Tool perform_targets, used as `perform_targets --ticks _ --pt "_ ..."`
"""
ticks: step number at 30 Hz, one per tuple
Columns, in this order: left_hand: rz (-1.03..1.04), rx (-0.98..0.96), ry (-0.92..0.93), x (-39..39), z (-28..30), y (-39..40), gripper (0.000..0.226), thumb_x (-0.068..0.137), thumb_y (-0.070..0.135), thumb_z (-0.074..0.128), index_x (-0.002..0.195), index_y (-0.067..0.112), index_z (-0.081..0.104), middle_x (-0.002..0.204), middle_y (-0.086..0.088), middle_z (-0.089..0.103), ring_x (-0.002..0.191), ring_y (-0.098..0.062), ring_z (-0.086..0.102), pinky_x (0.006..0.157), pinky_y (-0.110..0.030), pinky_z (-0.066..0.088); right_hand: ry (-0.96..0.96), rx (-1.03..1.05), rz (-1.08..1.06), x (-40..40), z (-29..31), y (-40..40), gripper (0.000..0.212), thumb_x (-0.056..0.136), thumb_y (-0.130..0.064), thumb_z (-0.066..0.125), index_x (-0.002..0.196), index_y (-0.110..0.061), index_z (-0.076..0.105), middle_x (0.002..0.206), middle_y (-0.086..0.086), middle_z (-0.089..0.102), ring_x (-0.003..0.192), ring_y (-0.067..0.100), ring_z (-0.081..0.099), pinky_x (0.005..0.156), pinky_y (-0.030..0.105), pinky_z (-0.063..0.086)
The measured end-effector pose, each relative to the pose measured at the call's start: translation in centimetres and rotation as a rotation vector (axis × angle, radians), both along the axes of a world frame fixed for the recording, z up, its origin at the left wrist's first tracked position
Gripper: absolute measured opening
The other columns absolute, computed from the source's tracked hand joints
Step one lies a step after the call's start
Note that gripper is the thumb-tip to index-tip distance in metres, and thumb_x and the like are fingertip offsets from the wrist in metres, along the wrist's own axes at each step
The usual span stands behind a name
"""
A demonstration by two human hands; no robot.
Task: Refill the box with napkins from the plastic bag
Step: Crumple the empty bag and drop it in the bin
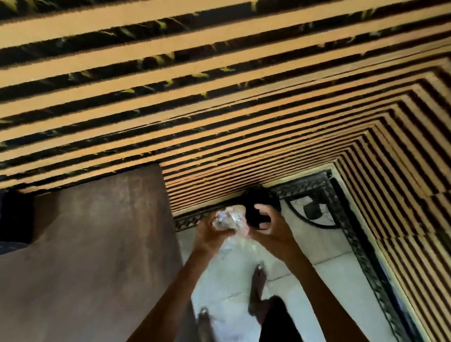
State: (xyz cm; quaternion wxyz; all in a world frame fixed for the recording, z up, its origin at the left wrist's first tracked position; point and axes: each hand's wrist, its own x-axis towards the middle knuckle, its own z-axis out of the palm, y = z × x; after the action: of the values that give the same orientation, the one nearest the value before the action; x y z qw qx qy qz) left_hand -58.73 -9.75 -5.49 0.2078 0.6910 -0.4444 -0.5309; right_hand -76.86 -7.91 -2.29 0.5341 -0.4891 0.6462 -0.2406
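Item one, far left: a dark box-like object [15, 216] sat at the left edge of the brown tabletop [90, 255], against the slatted wall [224, 91]; too blurred for me to say what it was.

Item two: the tabletop itself, bare and brown across the part I could see, its right edge running down toward the bottom of the view.

Item three: my left hand [210, 229], raised over the pale tiled floor [326, 277] just past the tabletop's right edge. Its grip was closed around the crumpled top of the clear plastic bag [230, 221], which hung down between both forearms. White contents showed faintly through the plastic; I could not tell them for certain as napkins.

Item four: my right hand [267, 223], just beside the left, fingers curled in a closed grip on a dark rounded object [259, 207]. Whether this was the box, I could not tell.

Item five: a dark patterned border [352, 231] along the floor below the wall, at right.
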Motion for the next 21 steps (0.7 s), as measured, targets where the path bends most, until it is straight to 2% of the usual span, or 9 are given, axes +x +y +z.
perform_targets --ticks 2,5,6,9,13,16,18,19,21 --pt "0.006 0.141 0.108 -2.4 -1.4 -2.3 0.054 0.061 0.025 0.088 0.107 0.009 0.066 0.100 -0.002 0.071 0.102 -0.025 0.065 0.084 -0.029 0.055 -0.012 -0.009 0.112 -2.7 -2.3 -1.2 0.098 0.069 -0.037 0.082 0.149 -0.027 0.027 0.151 -0.007 0.031 0.134 0.007 0.038 0.102 0.018 0.041" --pt "0.017 0.272 0.349 -7.9 -5.6 -6.3 0.021 0.076 -0.002 0.074 0.090 0.010 0.064 0.080 -0.004 0.073 0.069 -0.016 0.071 0.056 -0.024 0.056 -0.055 0.117 0.166 -6.4 -7.7 -5.2 0.080 0.077 -0.030 0.079 0.143 -0.029 0.034 0.134 -0.010 0.049 0.123 0.009 0.051 0.079 0.000 0.045" --pt "0.075 0.267 0.347 -9.2 -6.7 -7.1 0.023 0.077 0.002 0.073 0.090 0.016 0.060 0.083 -0.004 0.073 0.066 -0.014 0.069 0.053 -0.026 0.054 -0.011 0.119 0.100 -7.1 -9.1 -6.3 0.072 0.078 -0.032 0.078 0.138 -0.025 0.040 0.122 -0.007 0.055 0.115 0.014 0.057 0.069 -0.001 0.044" --pt "0.256 0.181 0.238 -12.3 -13.9 -9.8 0.040 0.076 0.016 0.078 0.105 0.028 0.054 0.109 -0.003 0.063 0.089 -0.017 0.063 0.071 -0.035 0.057 0.150 0.103 -0.191 -9.8 -17.2 -10.2 0.070 0.070 -0.040 0.080 0.122 -0.009 0.045 0.094 -0.003 0.061 0.087 0.021 0.063 0.056 0.000 0.041" --pt "0.136 0.125 0.092 -16.3 -27.4 -13.3 0.034 0.082 0.000 0.067 0.111 0.018 0.063 0.103 -0.005 0.070 0.076 0.002 0.066 0.061 -0.010 0.052 0.240 0.112 -0.289 -12.7 -30.5 -15.8 0.059 0.070 -0.050 0.077 0.100 -0.014 0.041 0.074 -0.004 0.057 0.065 0.014 0.058 0.054 0.013 0.043" --pt "0.122 0.123 0.008 -17.9 -35.7 -17.5 0.031 0.080 0.005 0.066 0.109 0.014 0.069 0.094 -0.002 0.072 0.067 0.015 0.062 0.058 -0.005 0.047 0.076 0.163 -0.144 -14.2 -38.8 -19.7 0.046 0.078 -0.040 0.072 0.109 -0.011 0.055 0.099 0.000 0.059 0.086 0.011 0.056 0.064 0.003 0.043" --pt "-0.002 0.157 -0.053 -18.4 -40.7 -19.7 0.034 0.082 0.013 0.062 0.116 0.013 0.067 0.109 -0.009 0.071 0.095 -0.006 0.068 0.078 -0.020 0.051 0.066 0.183 -0.079 -15.2 -44.2 -21.2 0.044 0.084 -0.016 0.071 0.125 -0.007 0.058 0.117 0.003 0.060 0.106 0.011 0.054 0.070 -0.002 0.041" --pt "-0.094 0.152 -0.112 -18.5 -42.6 -20.5 0.035 0.086 0.012 0.058 0.121 0.012 0.064 0.120 -0.011 0.067 0.111 -0.019 0.063 0.089 -0.026 0.046 0.199 0.105 -0.032 -15.6 -47.1 -21.5 0.044 0.084 -0.012 0.070 0.127 -0.008 0.059 0.120 0.004 0.061 0.111 0.014 0.056 0.076 0.001 0.041" --pt "-0.155 0.126 -0.226 -18.6 -47.0 -21.7 0.037 0.091 0.008 0.050 0.127 0.009 0.058 0.131 -0.014 0.059 0.121 -0.029 0.056 0.099 -0.033 0.041 0.427 -0.039 0.041 -15.9 -53.6 -22.1 0.047 0.084 -0.018 0.065 0.131 -0.015 0.057 0.130 0.009 0.060 0.121 0.026 0.055 0.095 0.022 0.045"
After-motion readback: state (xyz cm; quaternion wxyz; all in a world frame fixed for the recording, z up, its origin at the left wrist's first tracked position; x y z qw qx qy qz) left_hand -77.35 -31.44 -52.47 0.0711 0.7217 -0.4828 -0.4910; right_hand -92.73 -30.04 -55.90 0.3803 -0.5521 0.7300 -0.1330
